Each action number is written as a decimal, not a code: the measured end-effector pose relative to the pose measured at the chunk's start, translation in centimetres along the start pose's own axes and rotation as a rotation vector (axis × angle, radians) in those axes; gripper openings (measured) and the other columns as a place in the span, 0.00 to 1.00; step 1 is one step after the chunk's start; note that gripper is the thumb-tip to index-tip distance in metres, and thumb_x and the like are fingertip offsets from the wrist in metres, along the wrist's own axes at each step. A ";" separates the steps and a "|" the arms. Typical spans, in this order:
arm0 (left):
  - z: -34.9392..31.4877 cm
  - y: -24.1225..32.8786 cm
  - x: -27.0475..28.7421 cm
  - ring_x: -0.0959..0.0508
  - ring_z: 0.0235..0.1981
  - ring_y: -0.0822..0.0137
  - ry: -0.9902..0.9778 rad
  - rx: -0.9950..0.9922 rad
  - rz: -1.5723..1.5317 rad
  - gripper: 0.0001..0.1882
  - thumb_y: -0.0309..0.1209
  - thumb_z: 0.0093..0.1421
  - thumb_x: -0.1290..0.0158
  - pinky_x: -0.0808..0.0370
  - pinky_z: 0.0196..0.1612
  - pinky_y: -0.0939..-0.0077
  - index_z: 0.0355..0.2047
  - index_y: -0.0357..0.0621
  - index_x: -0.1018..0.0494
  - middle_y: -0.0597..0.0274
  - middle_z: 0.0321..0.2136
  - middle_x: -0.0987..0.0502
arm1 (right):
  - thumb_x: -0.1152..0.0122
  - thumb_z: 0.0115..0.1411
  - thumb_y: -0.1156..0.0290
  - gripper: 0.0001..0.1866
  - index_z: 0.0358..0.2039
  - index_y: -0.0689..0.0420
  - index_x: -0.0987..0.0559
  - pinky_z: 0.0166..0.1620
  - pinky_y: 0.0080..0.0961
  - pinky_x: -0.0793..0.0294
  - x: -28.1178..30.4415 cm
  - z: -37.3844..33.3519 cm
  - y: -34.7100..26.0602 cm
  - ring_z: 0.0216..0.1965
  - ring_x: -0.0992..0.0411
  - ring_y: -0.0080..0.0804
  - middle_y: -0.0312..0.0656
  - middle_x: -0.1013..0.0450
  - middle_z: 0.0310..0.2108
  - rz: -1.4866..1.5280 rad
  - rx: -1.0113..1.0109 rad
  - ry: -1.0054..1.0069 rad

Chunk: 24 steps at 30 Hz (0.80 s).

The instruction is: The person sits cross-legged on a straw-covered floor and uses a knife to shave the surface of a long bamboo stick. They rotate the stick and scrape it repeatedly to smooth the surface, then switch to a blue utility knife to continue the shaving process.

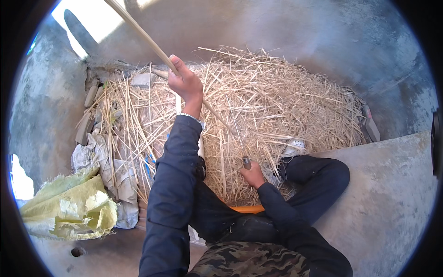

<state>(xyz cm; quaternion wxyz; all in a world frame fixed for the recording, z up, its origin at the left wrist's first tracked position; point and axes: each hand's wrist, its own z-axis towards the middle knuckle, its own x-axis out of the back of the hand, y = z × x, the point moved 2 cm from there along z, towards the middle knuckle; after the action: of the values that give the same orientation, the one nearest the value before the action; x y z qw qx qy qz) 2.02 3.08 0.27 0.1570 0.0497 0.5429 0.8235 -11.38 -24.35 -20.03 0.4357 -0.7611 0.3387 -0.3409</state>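
Camouflage cloth [249, 261] covers the person's middle at the lower edge, above dark trousers [318, 177] and a sliver of orange seat [249, 209]. Just beyond, the right hand [253, 175] is curled snugly round the dark handle of a slim tool [247, 162], whose thin shaft or blade points away over the shavings; its edge is too fine to make out. The right elbow is bent, the forearm slanting in across the thigh.

Farther out, the left hand [187, 87] closes round a long pale strip [143, 37], thumb laid along it, with the left arm stretched nearly straight. The strip runs from the upper left through the fist and down toward the tool. It looks light, stiff yet springy, smooth enough to slip and likely to split along its grain; mid-length, clear of any sharp edge, seems the best hold.

Beneath and beyond spreads a heap of straw-coloured shavings [290, 101], with a yellowish sack [69, 205] to the left and a concrete wall [286, 25] behind.
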 end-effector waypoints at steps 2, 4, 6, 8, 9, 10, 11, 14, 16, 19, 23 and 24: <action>0.3 -0.6 0.2 0.42 0.14 0.75 0.007 0.010 0.011 0.33 0.57 0.65 0.61 0.44 0.19 0.71 0.14 0.42 0.43 0.70 0.10 0.44 | 0.49 0.50 0.74 0.07 0.19 0.64 0.29 0.22 0.32 0.36 -0.5 0.2 -1.1 0.15 0.32 0.34 0.44 0.32 0.13 -0.082 0.166 0.067; 0.3 -0.8 0.2 0.43 0.14 0.74 0.023 0.020 0.025 0.33 0.57 0.65 0.61 0.44 0.19 0.71 0.14 0.43 0.43 0.71 0.10 0.44 | 0.49 0.50 0.73 0.07 0.19 0.64 0.28 0.21 0.33 0.37 -1.2 0.8 1.4 0.14 0.34 0.34 0.43 0.33 0.12 -0.167 0.202 0.133; 0.1 -0.4 -0.8 0.43 0.14 0.74 0.012 0.029 0.003 0.33 0.56 0.65 0.61 0.44 0.19 0.70 0.14 0.43 0.43 0.71 0.10 0.45 | 0.49 0.48 0.74 0.07 0.17 0.62 0.29 0.18 0.33 0.38 -2.4 2.1 9.8 0.10 0.38 0.33 0.38 0.38 0.09 -0.257 0.108 0.217; 0.3 -0.5 -0.2 0.43 0.13 0.75 0.018 0.014 -0.003 0.33 0.56 0.66 0.62 0.45 0.19 0.71 0.13 0.44 0.43 0.71 0.10 0.45 | 0.50 0.49 0.74 0.08 0.16 0.61 0.30 0.15 0.32 0.39 -2.0 1.2 11.8 0.09 0.39 0.32 0.40 0.38 0.09 0.252 -0.743 -0.113; 0.5 -0.5 0.1 0.43 0.13 0.75 0.023 0.004 -0.010 0.33 0.56 0.66 0.62 0.45 0.19 0.71 0.13 0.44 0.44 0.71 0.10 0.45 | 0.51 0.50 0.74 0.09 0.15 0.61 0.30 0.14 0.32 0.39 -1.7 1.1 11.8 0.08 0.40 0.31 0.40 0.39 0.09 0.249 -0.725 -0.122; 0.5 -0.4 0.1 0.43 0.13 0.75 0.023 0.000 -0.020 0.33 0.56 0.66 0.62 0.46 0.18 0.71 0.13 0.44 0.44 0.72 0.10 0.45 | 0.51 0.51 0.74 0.09 0.15 0.61 0.31 0.13 0.32 0.40 -1.3 1.0 11.9 0.08 0.40 0.31 0.40 0.39 0.09 0.247 -0.711 -0.125; 0.5 -0.4 0.1 0.43 0.13 0.75 0.023 -0.004 -0.030 0.33 0.56 0.66 0.62 0.46 0.18 0.71 0.13 0.44 0.44 0.72 0.10 0.45 | 0.52 0.51 0.75 0.10 0.15 0.61 0.31 0.13 0.31 0.40 -1.0 1.0 11.9 0.08 0.41 0.30 0.41 0.39 0.09 0.245 -0.698 -0.127; 1.4 -1.4 0.2 0.44 0.12 0.80 -0.122 0.144 -0.319 0.27 0.53 0.65 0.56 0.48 0.14 0.80 0.15 0.50 0.45 0.75 0.11 0.46 | 0.49 0.51 0.75 0.09 0.16 0.61 0.32 0.13 0.29 0.40 -2.1 1.6 8.3 0.08 0.41 0.28 0.39 0.38 0.10 0.297 -0.563 -0.051; 2.0 -1.8 0.3 0.45 0.11 0.83 -0.237 0.288 -0.557 0.24 0.51 0.63 0.51 0.49 0.12 0.87 0.18 0.54 0.45 0.77 0.12 0.47 | 0.45 0.50 0.74 0.09 0.16 0.59 0.32 0.14 0.30 0.39 -2.1 1.6 6.7 0.09 0.40 0.28 0.38 0.38 0.11 0.251 -0.311 0.011; 2.6 -2.0 1.3 0.45 0.11 0.83 -0.274 0.335 -0.583 0.24 0.52 0.62 0.50 0.48 0.11 0.87 0.19 0.53 0.45 0.77 0.12 0.47 | 0.44 0.51 0.72 0.10 0.17 0.59 0.33 0.15 0.33 0.39 -2.0 1.2 1.7 0.10 0.38 0.29 0.37 0.38 0.11 0.042 0.283 0.159; 2.5 -1.9 1.3 0.45 0.10 0.82 -0.247 0.326 -0.541 0.25 0.54 0.62 0.52 0.46 0.11 0.86 0.19 0.53 0.46 0.77 0.12 0.48 | 0.47 0.48 0.73 0.08 0.17 0.63 0.30 0.17 0.34 0.37 -3.9 2.4 9.7 0.10 0.36 0.35 0.43 0.31 0.15 0.081 -0.095 0.077; 2.3 -1.8 1.1 0.45 0.10 0.82 -0.228 0.317 -0.521 0.25 0.54 0.62 0.52 0.46 0.11 0.86 0.19 0.53 0.46 0.76 0.12 0.48 | 0.47 0.48 0.72 0.09 0.16 0.63 0.30 0.17 0.34 0.37 -3.7 2.5 12.5 0.10 0.36 0.36 0.44 0.30 0.15 0.156 -0.404 -0.030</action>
<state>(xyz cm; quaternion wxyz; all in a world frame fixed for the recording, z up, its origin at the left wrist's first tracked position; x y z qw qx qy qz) 1.90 6.16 -0.57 0.4126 0.0245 0.6378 0.6500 -14.07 -25.18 -33.01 0.3044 -0.8093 0.4517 -0.2199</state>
